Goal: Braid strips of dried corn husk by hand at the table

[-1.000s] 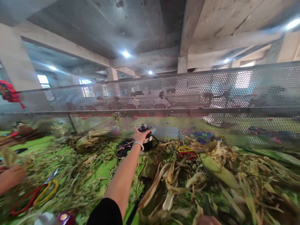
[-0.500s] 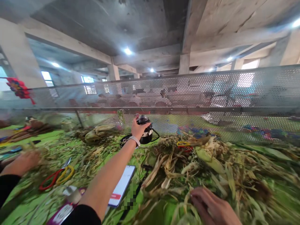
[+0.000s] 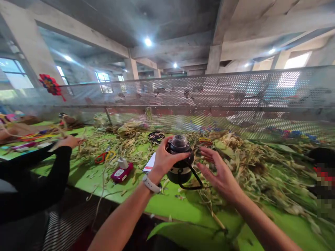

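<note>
My left hand, with a pale watch band on its wrist, is wrapped round the upper part of a dark flask. The flask is upright, with a clear domed lid and a black strap looping off its side. To its right, my right hand has its fingers apart and holds nothing; a small gap separates it from the flask. A phone with a bright screen lies partly hidden behind my left hand. Dry corn husks cover the table's right side.
On the green table lie red-and-yellow scissors and a purple power strip with a white plug. A black round mat sits further back. A perforated metal screen runs behind. At left works a co-worker's hand.
My left hand has brought the flask from the back of the table towards me. My right hand has left the husks and come up beside it. The view has turned left.
</note>
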`<action>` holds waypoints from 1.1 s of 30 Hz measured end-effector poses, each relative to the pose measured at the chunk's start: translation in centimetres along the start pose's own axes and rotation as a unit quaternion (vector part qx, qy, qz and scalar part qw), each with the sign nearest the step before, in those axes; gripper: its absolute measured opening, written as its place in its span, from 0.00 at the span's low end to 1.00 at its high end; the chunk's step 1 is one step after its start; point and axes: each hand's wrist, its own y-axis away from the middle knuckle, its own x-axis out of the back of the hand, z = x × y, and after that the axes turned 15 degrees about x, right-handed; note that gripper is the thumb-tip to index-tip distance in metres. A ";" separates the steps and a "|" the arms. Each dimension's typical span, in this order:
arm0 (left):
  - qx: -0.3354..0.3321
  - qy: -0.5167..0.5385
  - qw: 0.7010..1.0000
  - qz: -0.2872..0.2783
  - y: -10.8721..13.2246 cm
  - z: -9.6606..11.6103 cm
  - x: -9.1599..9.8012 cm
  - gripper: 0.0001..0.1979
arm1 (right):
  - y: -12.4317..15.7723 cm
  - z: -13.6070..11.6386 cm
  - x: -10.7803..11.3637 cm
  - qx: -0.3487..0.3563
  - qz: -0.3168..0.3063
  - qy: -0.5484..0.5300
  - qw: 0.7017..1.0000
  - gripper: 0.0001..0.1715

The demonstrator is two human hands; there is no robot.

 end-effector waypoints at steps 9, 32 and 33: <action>0.027 -0.006 0.997 0.067 8.1 -3.1 -2.6 0.34 | 0.6 -2.1 -4.0 -0.077 -0.002 -0.054 0.996 0.29; 0.033 0.048 0.962 -0.268 7.0 -2.9 -0.3 0.50 | -0.1 3.3 -1.4 -0.101 -0.154 -0.504 0.844 0.31; 0.038 0.059 0.960 -0.273 7.1 -3.0 -0.2 0.50 | -0.1 3.1 -1.5 -0.097 -0.156 -0.495 0.849 0.31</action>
